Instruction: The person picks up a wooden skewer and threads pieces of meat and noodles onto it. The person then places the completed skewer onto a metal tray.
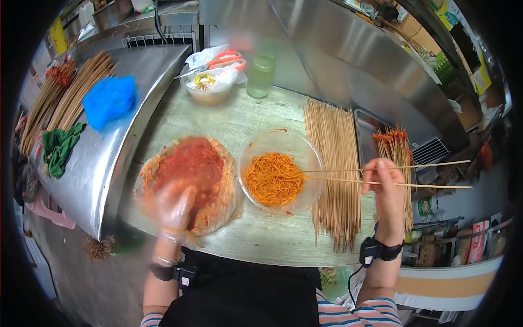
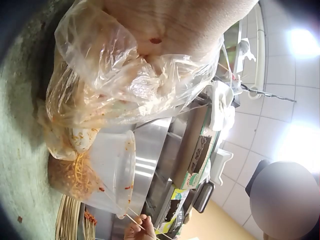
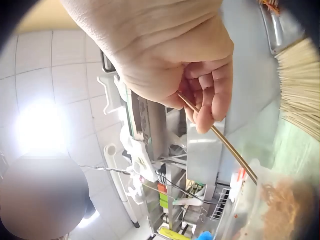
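Your apron point(image 1: 239, 289) is sitting nearest; your left hand point(image 1: 174, 206) is blurring over red paste point(image 1: 192, 155), its grip impossible to tell. Your right hand point(image 1: 388, 182) is pinching two sticks point(image 1: 436, 186), which are pointing leftward to noodles point(image 1: 274, 180) lying in the bowl point(image 1: 306, 146).

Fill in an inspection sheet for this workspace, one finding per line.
Surface: pale green tabletop, reddish speck.
Job's things: clear bowl of orange strands, between red mixture and laid-out sticks.
Clutter: scissors, greenish jar; blue bundle and green cloth on steel counter.
Left hand: plastic-covered, at the red mixture; fingers blurred.
Right hand: holds two thin sticks reaching into bowl.
Cables: thin black cable by right wrist.
Surroundings: steel panel behind table.
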Available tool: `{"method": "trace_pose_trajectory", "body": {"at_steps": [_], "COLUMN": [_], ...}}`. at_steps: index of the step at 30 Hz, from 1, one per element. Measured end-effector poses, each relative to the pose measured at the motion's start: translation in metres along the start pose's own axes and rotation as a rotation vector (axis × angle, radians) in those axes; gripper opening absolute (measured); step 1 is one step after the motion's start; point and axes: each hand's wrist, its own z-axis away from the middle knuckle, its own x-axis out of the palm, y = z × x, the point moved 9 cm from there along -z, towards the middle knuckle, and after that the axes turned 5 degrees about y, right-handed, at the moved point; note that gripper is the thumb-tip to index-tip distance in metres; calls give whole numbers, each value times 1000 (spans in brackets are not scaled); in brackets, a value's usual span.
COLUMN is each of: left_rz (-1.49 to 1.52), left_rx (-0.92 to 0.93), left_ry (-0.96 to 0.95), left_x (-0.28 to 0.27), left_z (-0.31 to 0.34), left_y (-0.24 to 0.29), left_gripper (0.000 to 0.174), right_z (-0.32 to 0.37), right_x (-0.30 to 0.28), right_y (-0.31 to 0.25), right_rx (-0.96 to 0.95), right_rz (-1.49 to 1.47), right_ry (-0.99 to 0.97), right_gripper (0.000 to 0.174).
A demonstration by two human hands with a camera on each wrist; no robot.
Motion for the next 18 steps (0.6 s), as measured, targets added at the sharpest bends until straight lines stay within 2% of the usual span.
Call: {"method": "trace_pose_trajectory", "body": {"at_steps": [4,7,10,11,14,16,18], "left_rz": [-49,-57,-58,-56,-28,-28,-43], "left_rx": [36,55,18,-3,-18,23,39], "left_ry": [-15,-16,-17,-19,-13,-22,-27], "left_x": [-1,-5,-5,-4,-1,0,-1], "left_z": [-2,-4,-2,-2,-1,-2,-2], "left_y": [-1,-5,-5,-4,1,3,2], "left_gripper": [15,15,14,15,15,15,15], "right_z": [2,3,7,7,4,1,4], "right_x": [-32,-36,-41,-38,-14,8,21], "right_y": [-29,-40,-52,-60,-56,-31,-29], "right_rx": [-62,-92,-116,-184,-171,-41,-13], "right_rz": [-42,-45,-82,-127,-112,13,100], "right_ry": [69,53,116,78,-17,-87,-123], "right_gripper": [29,29,30,30,30,30,29]}}
